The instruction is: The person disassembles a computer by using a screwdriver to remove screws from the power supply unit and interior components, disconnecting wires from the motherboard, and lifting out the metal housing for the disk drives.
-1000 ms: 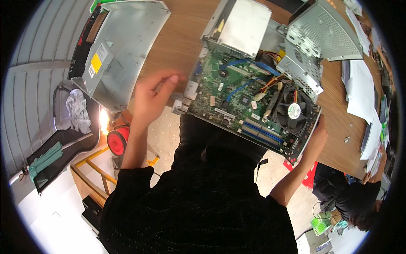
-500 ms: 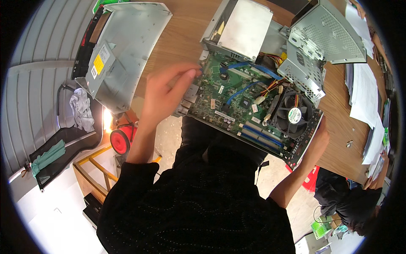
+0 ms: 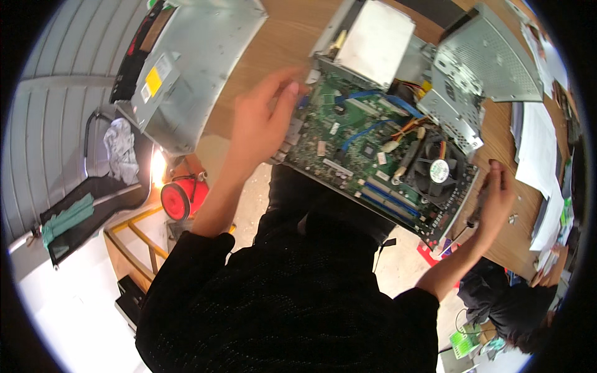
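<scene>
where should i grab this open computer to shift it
Probably by the near part of the open computer, at its left and right edges: left hand from the left, right hand from the right. Those edges face each other and are within reach, while blue cables and a black fan crowd the top.

Glow (image 3: 159,166): fierce, warm, left side
Lower left: washed-out white
Circuit board (image 3: 354,146): bright, fairly sharp
Wall panels (image 3: 59,59): bowed (black rim all round)

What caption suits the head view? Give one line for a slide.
Left hand at the edge of a green circuit board, right hand holding a screwdriver near the black fan.
</scene>
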Available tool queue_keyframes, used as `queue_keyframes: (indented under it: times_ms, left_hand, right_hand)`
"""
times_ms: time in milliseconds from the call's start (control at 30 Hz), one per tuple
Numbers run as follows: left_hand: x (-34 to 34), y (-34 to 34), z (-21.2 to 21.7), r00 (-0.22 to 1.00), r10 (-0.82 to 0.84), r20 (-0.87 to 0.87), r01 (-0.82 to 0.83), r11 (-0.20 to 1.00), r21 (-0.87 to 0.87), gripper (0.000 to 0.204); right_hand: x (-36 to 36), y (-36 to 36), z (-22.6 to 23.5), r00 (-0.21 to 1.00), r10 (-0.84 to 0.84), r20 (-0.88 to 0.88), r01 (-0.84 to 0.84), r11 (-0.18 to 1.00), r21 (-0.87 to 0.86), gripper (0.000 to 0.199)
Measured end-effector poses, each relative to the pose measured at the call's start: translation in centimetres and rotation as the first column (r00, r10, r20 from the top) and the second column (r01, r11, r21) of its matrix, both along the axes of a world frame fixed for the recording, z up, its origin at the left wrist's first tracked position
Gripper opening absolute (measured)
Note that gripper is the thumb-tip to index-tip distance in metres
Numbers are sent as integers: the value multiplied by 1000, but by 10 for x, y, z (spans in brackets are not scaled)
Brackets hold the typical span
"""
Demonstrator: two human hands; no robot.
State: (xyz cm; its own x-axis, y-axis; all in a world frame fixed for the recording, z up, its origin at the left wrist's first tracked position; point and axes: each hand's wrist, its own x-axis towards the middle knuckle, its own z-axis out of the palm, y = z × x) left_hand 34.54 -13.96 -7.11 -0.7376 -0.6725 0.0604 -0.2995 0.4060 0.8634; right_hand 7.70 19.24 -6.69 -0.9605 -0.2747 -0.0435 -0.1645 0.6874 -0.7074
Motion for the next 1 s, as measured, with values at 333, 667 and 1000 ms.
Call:
queue_keyframes:
  times_ms: [333, 667, 1000]
  left_hand:
    - [9, 2, -7, 932, 312, -186, -308, 950, 48, 33]
    - [34, -4, -26, 874, 327, -358, -137, 875, 465, 47]
    - [35, 62, -45, 904, 192, -382, 21, 873, 487, 76]
  right_hand:
    - [-61, -59, 0, 771, 380, 511, -282, 923, -261, 38]
    - [-34, -30, 80, 872, 261, 415, -67, 902, -427, 36]
    - [39, -66, 136, 817, 506, 276, -422, 852, -311, 45]
